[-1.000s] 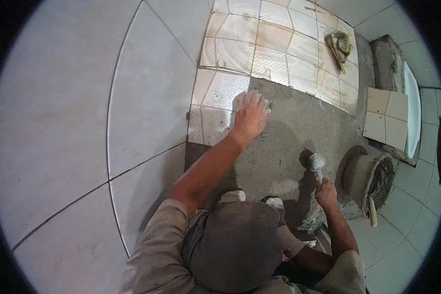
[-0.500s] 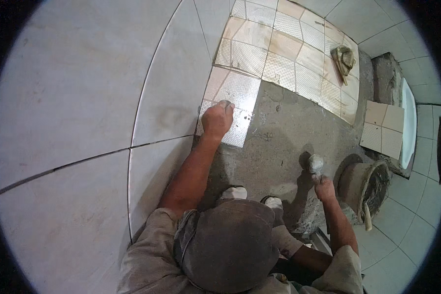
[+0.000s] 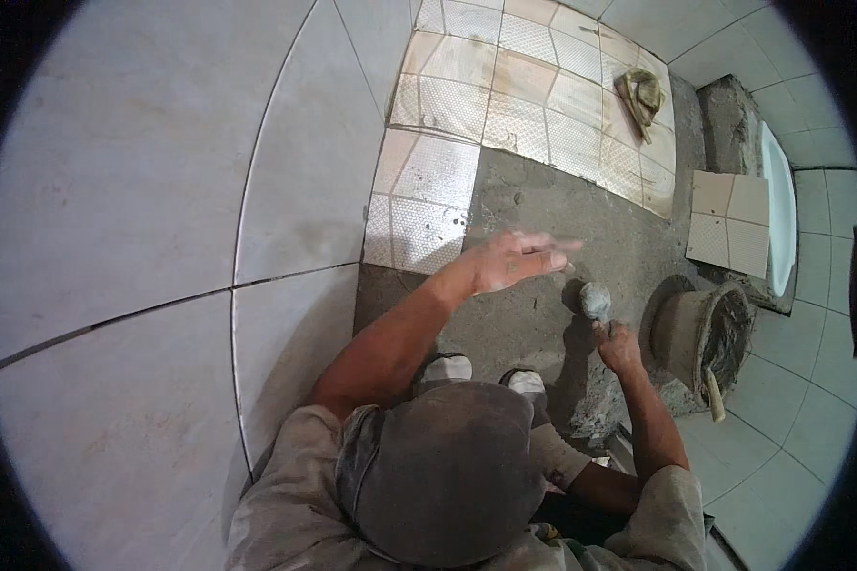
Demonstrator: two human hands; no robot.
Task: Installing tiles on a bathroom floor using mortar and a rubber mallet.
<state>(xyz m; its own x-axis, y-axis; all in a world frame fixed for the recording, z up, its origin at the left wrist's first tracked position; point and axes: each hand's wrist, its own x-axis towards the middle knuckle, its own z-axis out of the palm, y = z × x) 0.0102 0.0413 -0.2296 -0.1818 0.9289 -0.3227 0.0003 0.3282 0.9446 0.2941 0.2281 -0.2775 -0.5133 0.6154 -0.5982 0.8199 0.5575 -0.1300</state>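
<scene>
My left hand [image 3: 514, 262] is open, its fingers stretched to the right over the bare grey cement floor [image 3: 533, 214]. They are slightly blurred and hold nothing. Just behind it, against the left wall, lies a patterned floor tile [image 3: 419, 195] with dark specks on its surface. My right hand [image 3: 621, 347] is closed round the handle of a mallet [image 3: 596, 301]. Its rounded, pale grey head points away from me, above the cement and apart from the tile. My fist hides most of the handle.
Laid patterned tiles [image 3: 524, 81] cover the far floor, with a crumpled dirty cloth [image 3: 641, 95] on them. At right, a loose tile [image 3: 728, 224] leans by a white basin [image 3: 779, 209]. A cement-caked bucket [image 3: 700, 333] with a tool handle [image 3: 714, 395] stands nearer. Large wall tiles [image 3: 143, 171] rise at left.
My left hand has come off the tile by the wall, opened from a fist and swung right over the cement. The right hand still holds the mallet in about the same place.
</scene>
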